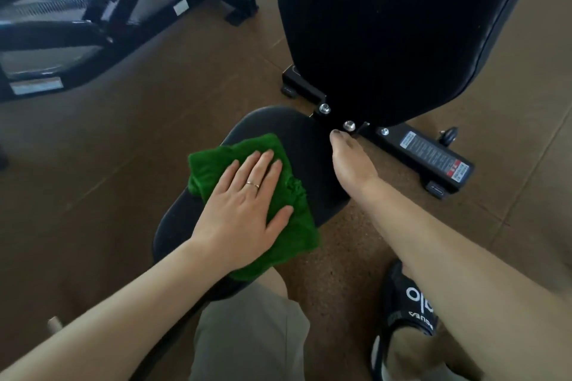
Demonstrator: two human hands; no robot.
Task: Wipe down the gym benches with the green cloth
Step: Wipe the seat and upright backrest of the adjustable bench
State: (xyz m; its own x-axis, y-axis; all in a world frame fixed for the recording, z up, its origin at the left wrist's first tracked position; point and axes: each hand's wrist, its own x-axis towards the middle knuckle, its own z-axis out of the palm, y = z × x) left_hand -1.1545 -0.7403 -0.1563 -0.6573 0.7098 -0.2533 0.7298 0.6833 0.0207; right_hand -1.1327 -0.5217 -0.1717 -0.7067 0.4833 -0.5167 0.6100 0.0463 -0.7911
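The left hand [244,207] pressed flat, fingers straight, on the green cloth [269,204] atop the seat pad [288,130]. The cloth (loosely folded) could bunch and skip areas; the right hand [349,161] apparently touched the frame's edge, grip unclear.

"olo" on black slipper [408,303]

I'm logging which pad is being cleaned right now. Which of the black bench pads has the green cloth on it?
The small seat pad nearest the person: the left hand presses the green cloth flat on it. The large raised back pad beyond is bare.
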